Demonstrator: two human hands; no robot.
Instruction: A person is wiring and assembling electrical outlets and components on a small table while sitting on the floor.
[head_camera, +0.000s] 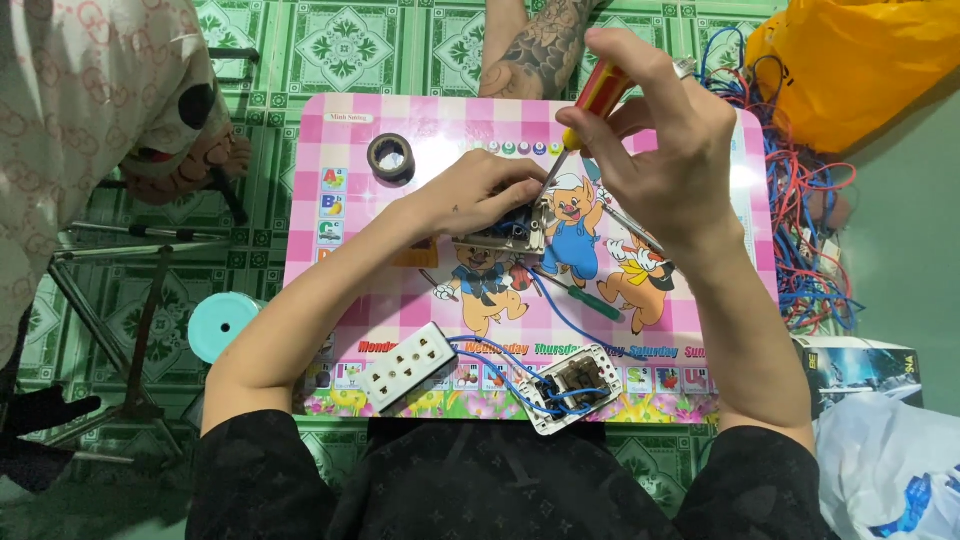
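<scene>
Our left hand (480, 195) grips a small switch module (515, 232); our right hand (655, 150) grasps a screwdriver (590, 105) at its one o'clock; tape roll (390, 157) at ten.

Your screwdriver (598, 95) has a glossy red and yellow plastic handle and a thin bright metal shaft. Under your left hand (480, 192), the module (515, 232) looks like hard plastic with metal parts. The table (750, 200) at centre frame is smooth, glossy laminate that catches glare. At lower centre, the socket strip (410, 366) is matt white plastic, and the switch plate (575, 387) shows brown plastic and shiny blue-sheathed wires. The tape roll (390, 157) at upper centre is dull black. At upper right, the bag (860, 60) is crinkled orange plastic. The floor (350, 45) is glossy tile.
</scene>
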